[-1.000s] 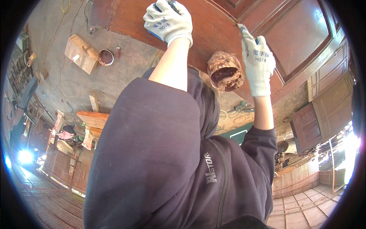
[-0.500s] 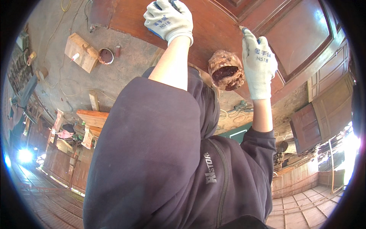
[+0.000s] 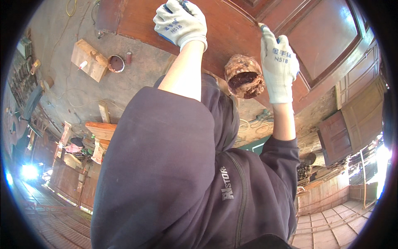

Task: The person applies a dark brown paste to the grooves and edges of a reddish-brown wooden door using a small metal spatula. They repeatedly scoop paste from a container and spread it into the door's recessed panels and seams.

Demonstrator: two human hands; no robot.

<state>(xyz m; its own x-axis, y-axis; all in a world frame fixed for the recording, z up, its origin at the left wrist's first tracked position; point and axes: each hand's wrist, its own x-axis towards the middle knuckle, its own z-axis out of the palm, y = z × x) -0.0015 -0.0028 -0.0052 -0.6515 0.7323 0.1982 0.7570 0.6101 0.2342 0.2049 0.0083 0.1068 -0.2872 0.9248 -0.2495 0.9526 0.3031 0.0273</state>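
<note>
My left hand (image 3: 181, 24), in a white glove with a blue palm, rests on a reddish-brown wooden door (image 3: 145, 31). Its fingers are curled, and whatever they may hold is hidden beneath. My right hand (image 3: 278, 66), gloved alike, is over the door beside a raised panel. One digit points forward with a brownish tip; the other fingers bend under, and I cannot make out what is in them. Just left of that hand stands a crusted, brown-caked pot (image 3: 243, 76) with dark reddish-brown stuff inside.
On the floor at left lie a wooden board (image 3: 88, 61) with a white-and-red item on it, a round tub (image 3: 116, 63) of brown paste and a small can (image 3: 129, 57). A wooden piece (image 3: 100, 129) sits nearer. More door panels (image 3: 360, 110) lean at right; cords cross the floor.
Both hands have shifted slightly up and left in the picture, with a small movement of the whole view. Their curled shapes look the same.
</note>
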